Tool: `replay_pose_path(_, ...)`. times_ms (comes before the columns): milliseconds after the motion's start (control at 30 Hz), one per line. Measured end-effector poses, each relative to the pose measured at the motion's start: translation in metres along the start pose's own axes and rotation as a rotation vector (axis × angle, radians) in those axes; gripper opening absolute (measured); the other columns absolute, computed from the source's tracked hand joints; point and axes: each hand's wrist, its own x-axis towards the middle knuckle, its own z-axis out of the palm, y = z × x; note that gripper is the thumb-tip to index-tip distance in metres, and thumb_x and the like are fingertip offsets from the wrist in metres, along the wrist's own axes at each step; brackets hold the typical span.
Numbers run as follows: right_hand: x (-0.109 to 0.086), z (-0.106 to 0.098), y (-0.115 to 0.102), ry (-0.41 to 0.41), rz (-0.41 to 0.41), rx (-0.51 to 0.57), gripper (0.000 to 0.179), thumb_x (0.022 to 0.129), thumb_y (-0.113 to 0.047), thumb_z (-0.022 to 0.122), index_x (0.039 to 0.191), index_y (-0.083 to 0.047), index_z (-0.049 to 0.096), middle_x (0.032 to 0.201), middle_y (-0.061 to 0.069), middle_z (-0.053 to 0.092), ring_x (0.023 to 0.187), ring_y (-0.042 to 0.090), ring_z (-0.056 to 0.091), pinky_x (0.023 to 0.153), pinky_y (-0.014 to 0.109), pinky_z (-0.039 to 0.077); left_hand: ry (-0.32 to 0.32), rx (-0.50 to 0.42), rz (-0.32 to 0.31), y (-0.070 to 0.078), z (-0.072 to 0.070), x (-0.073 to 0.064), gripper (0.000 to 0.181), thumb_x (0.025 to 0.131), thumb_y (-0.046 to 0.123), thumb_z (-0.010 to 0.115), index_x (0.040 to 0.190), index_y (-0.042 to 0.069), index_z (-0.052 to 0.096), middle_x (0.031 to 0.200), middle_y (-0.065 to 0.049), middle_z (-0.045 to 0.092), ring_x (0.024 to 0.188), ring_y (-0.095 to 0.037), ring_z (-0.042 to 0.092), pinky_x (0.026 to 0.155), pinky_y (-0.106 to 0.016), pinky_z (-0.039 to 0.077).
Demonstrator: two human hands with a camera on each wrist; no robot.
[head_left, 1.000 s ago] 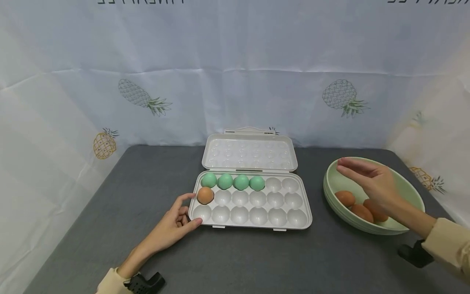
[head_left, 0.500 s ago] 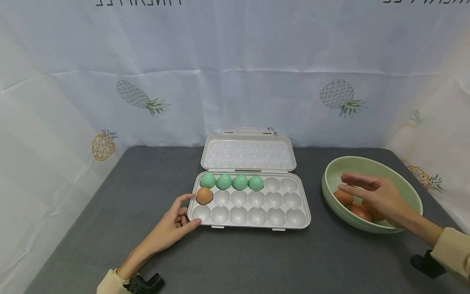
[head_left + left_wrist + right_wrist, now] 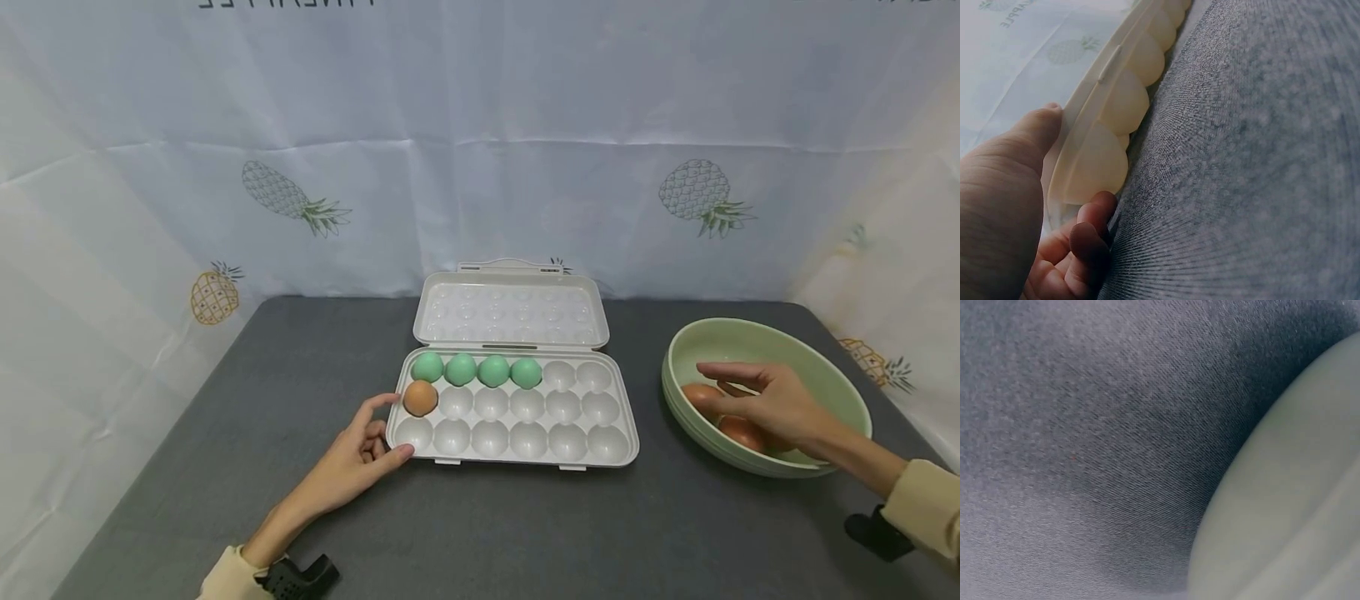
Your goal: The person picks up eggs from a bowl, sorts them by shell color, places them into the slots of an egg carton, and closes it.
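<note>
A white egg tray (image 3: 510, 457) lies open on the dark table. Several green eggs (image 3: 492, 372) fill part of its back row; one brown egg (image 3: 420, 398) sits in the left cup of the middle row. My left hand (image 3: 352, 458) grips the tray's front left corner, thumb at the front rim and index finger at the left side; in the left wrist view its other fingers curl beside the cups. My right hand (image 3: 776, 408) reaches into a green bowl (image 3: 840, 392), fingers spread around a brown egg (image 3: 696, 393), the thumb overlapping it. Another brown egg (image 3: 742, 432) shows below.
The raised tray lid (image 3: 512, 310) leans back near a pineapple-print cloth (image 3: 487, 192) hanging behind the table. Dark grey cloth (image 3: 525, 533) covers the table. In the right wrist view, only the bowl's outer wall (image 3: 1285, 506) and table cloth show.
My right hand has lowered from above the bowl to the left egg in it, which has shifted slightly. The left hand has stayed at the tray corner.
</note>
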Motion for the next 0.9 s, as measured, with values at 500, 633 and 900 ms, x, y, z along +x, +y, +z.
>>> replay_pose_path(500, 0.01, 0.01, -0.009, -0.032, 0.056, -0.074, 0.049, 0.098, -0.027, 0.071, 0.139, -0.001, 0.062, 0.139, 0.032, 0.059, 0.055, -0.001, 0.058, 0.051, 0.028, 0.05, -0.014, -0.002, -0.003, 0.001, 0.0, 0.0, 0.065, 0.097, 0.018, 0.072, 0.15, 0.013, 0.035, 0.072, 0.006, 0.051, 0.056, 0.003, 0.042, 0.052, -0.021, 0.041)
replay_pose_path(633, 0.011, 0.01, -0.006, -0.029, 0.039, -0.049, 0.05, 0.098, -0.025, 0.07, 0.14, 0.0, 0.06, 0.14, 0.032, 0.058, 0.04, 0.008, 0.048, 0.048, 0.029, 0.047, -0.013, -0.004, 0.0, 0.002, 0.0, 0.0, 0.065, 0.097, 0.018, 0.072, 0.149, 0.013, 0.035, 0.073, 0.006, 0.052, 0.056, 0.003, 0.043, 0.052, -0.02, 0.041)
replay_pose_path(900, 0.016, 0.011, -0.004, -0.03, 0.029, -0.08, 0.051, 0.096, -0.023, 0.073, 0.14, 0.0, 0.06, 0.137, 0.029, 0.061, 0.076, -0.004, 0.062, 0.061, 0.024, 0.052, -0.007, 0.001, -0.001, 0.002, 0.0, 0.0, 0.066, 0.097, 0.019, 0.072, 0.15, 0.013, 0.035, 0.072, 0.006, 0.05, 0.056, 0.003, 0.042, 0.052, -0.02, 0.04)
